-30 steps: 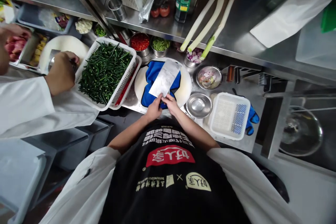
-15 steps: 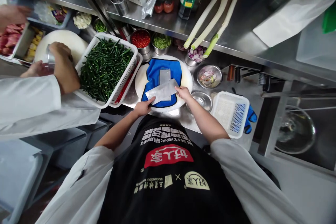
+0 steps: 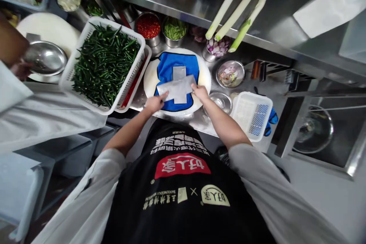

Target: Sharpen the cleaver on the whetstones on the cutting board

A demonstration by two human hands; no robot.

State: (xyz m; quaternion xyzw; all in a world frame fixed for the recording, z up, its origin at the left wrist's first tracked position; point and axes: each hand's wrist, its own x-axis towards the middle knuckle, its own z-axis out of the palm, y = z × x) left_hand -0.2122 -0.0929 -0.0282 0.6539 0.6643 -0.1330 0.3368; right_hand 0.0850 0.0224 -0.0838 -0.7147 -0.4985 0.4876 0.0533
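A flat grey-white slab, perhaps a blade or whetstone [image 3: 171,89], is held at both ends over the round white board [image 3: 148,78]. My left hand [image 3: 156,102] pinches its left end, and my right hand [image 3: 199,91] grips its right end. Beneath it, another pale rectangular piece [image 3: 179,72] lies upright on a blue cloth [image 3: 167,61] with black edging, so the two form a cross. The cloth covers most of the board's middle.
A white basket of green chillies [image 3: 105,65] stands left, near a co-worker's hand [image 3: 21,69] at a metal bowl [image 3: 47,58]. Right are a bowl of scraps [image 3: 230,74], an empty bowl [image 3: 220,103] and a white basket [image 3: 253,116]. Leeks [image 3: 228,5] overhang the shelf.
The view has shifted, and the held slab lies at a shallower slant across the lower piece. On the left, the co-worker's arm has moved left and a metal bowl now shows on their board.
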